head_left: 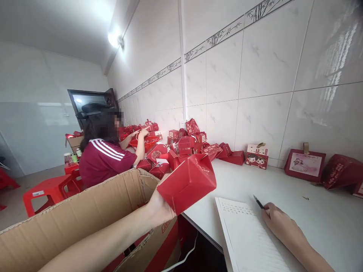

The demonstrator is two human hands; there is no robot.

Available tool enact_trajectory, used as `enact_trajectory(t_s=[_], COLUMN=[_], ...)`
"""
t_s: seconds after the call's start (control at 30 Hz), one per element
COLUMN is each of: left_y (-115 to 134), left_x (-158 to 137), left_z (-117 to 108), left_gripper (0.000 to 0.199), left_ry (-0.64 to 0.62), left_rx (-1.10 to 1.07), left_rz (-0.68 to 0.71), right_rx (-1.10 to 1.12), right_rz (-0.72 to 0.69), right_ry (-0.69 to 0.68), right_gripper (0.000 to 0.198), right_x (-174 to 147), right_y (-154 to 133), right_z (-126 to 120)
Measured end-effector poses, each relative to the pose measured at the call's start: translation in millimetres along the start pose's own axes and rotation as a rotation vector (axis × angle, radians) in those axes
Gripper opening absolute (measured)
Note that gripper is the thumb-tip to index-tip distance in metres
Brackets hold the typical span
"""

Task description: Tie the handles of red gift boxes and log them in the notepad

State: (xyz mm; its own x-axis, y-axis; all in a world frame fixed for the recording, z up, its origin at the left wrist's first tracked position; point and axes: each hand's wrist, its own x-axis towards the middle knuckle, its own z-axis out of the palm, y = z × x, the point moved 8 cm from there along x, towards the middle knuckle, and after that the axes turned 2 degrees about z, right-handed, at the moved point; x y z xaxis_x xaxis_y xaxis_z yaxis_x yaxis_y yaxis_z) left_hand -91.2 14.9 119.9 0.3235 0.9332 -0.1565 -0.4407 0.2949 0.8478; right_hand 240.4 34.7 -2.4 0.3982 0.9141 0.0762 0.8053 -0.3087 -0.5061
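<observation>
My left hand [161, 206] grips a red paper gift box [188, 183] from behind and below, its folded bottom flaps turned toward me. The box is in the air over the table edge, beside a large open cardboard carton [113, 196]. Most of my left fingers are behind the box. On the right, my right hand [283, 224] rests on the table with a dark pen [258, 202] between its fingers, the tip pointing away to the left. Under and beside that hand lies a white sheet of lined paper [244, 230] with rows of small handwriting near its top.
A pile of red gift boxes [185, 145] stands against the tiled wall. Further right along it are a box with cartoon figures [256, 156] and a dark red bag-shaped box [304, 166]. At left, a co-worker [106, 158] reaches over a red basket [146, 142]; red stools [49, 189] stand behind.
</observation>
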Motion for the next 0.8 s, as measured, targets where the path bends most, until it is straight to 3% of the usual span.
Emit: enact_trajectory(t_s=[0.1,0.17,0.27,0.33,0.53,0.63,0.8], left_y=[-3,-8,-10,-9,-15,-14,-16], left_x=[2,3,4,5,1,2,6], left_z=[-9,-12,-11,-7,3,4,4], left_gripper=[0.022,0.024,0.025,0.025,0.031,0.037,0.042], left_ry=[0.064,0.080,0.067,0.021,-0.006,0.021,0.064], left_rx=[-0.079,-0.123,-0.186,-0.210,0.004,0.083,0.032], left_rz=[0.005,-0.032,-0.052,-0.046,-0.097,-0.089,-0.139], right_rx=[0.226,0.441,0.787,0.894,0.688,0.639,0.616], right_rz=[-0.024,-0.048,-0.074,-0.115,-0.239,-0.229,-0.212], right_ry=[0.097,0.119,0.003,-0.110,-0.250,-0.250,-0.264], right_gripper=[0.039,0.040,0.035,0.033,0.026,0.026,0.028], right_x=[-4,-9,-15,-19,-28,-29,-30], right_y=[-4,-11,-26,-39,-55,-54,-53], right_z=[-11,-17,-11,0,30,31,28])
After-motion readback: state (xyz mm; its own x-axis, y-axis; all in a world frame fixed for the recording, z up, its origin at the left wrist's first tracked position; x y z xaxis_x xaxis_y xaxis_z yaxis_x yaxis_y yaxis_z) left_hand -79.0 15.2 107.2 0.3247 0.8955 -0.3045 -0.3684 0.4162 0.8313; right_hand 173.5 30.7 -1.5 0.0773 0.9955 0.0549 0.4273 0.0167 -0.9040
